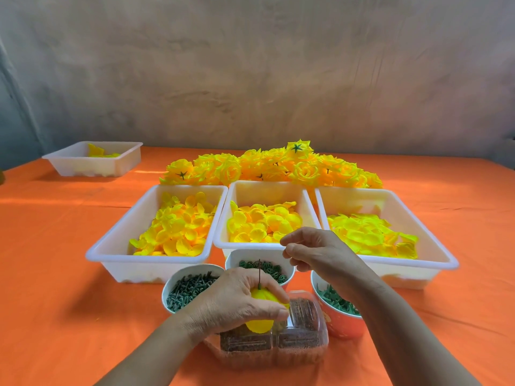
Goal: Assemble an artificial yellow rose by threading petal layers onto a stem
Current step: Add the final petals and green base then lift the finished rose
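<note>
My left hand (237,299) grips a part-built yellow rose (263,298) upside down, with its thin dark stem (259,273) pointing straight up. The yellow petals bulge out between my fingers and below my palm. My right hand (312,250) hovers just above and to the right of the stem tip, thumb and forefinger pinched together. Whether they hold something small I cannot tell. Three white trays hold loose yellow petals: left tray (111,246), middle tray (223,232), right tray (443,254).
Finished yellow roses (267,167) lie heaped behind the trays. Cups of green parts stand at front: left cup (170,285), middle cup (231,260), right orange cup (340,321). A clear plastic box (273,346) sits under my left hand. Another white tray (92,160) stands far left.
</note>
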The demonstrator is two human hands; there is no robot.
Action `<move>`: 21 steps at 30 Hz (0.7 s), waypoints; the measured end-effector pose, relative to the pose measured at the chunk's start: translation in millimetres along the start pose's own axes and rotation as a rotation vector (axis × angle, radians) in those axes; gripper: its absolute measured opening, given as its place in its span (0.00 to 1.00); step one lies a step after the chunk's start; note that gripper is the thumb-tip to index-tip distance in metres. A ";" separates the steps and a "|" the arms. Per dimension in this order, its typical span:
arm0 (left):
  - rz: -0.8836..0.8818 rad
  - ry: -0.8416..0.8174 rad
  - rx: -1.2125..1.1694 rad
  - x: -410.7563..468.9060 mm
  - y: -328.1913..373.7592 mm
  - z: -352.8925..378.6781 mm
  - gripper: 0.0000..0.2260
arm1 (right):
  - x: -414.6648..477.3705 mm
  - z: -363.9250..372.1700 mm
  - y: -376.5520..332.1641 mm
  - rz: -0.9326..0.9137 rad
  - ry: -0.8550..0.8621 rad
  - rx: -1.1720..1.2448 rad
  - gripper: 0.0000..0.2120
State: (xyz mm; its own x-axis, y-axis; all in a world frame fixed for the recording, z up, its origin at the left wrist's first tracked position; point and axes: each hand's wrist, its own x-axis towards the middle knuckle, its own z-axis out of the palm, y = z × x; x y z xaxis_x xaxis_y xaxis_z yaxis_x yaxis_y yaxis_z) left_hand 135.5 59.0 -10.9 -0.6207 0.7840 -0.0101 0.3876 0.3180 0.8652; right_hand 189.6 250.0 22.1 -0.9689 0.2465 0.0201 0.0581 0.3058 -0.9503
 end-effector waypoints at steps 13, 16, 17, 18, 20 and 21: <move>-0.002 0.108 0.003 -0.7 -6.7 10.7 0.07 | 3.6 2.0 -2.6 0.020 0.001 -0.010 0.06; -0.024 0.060 0.014 -1.4 -0.8 6.0 0.11 | 5.3 -10.8 -0.2 0.040 0.056 -0.024 0.06; -0.033 0.010 0.029 -1.2 1.9 2.2 0.14 | 6.1 -16.4 1.4 0.047 0.079 -0.025 0.06; -0.039 -0.049 0.044 -0.9 4.8 -3.1 0.18 | 7.0 -22.6 3.0 0.055 0.101 -0.025 0.06; -0.031 -0.152 0.034 -0.3 10.3 -18.7 0.26 | 9.3 -36.2 6.7 0.065 0.139 -0.026 0.07; -0.006 -0.184 -0.001 0.2 12.2 -28.6 0.29 | 10.6 -43.1 8.7 0.069 0.156 -0.024 0.07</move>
State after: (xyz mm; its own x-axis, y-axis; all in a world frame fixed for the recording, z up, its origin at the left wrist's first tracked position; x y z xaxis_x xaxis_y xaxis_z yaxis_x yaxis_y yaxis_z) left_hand 120.6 47.7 14.0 -0.4882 0.8662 -0.1068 0.3836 0.3229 0.8652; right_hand 190.2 294.9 27.5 -0.9136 0.4066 0.0052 0.1302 0.3046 -0.9435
